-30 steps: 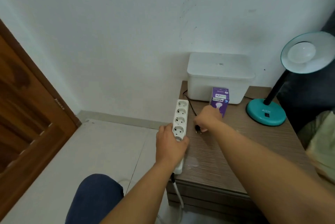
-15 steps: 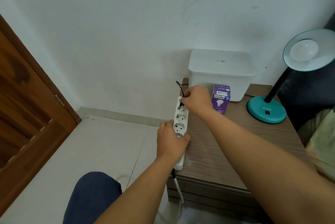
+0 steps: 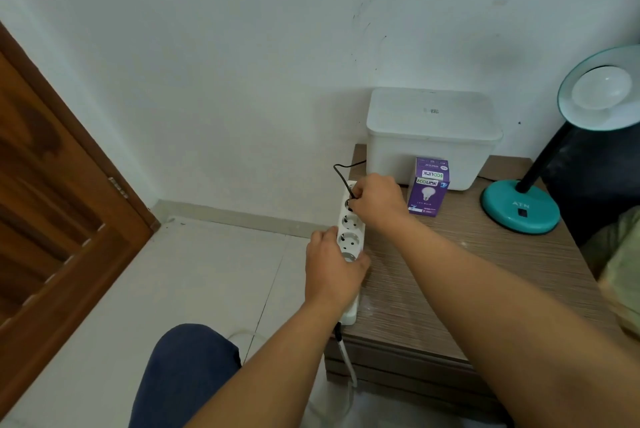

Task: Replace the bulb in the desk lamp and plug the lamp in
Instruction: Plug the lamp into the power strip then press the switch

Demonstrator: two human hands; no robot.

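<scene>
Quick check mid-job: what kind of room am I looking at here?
Probably a bedroom corner at home: a wooden bedside table against a plain wall, a teal desk lamp on it, and a wooden door over tiled floor.

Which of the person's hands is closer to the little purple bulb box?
Right. The right hand sits just left of the purple cardboard bulb box, at the white power strip's far end; the left hand grips the strip nearer the person.
</scene>
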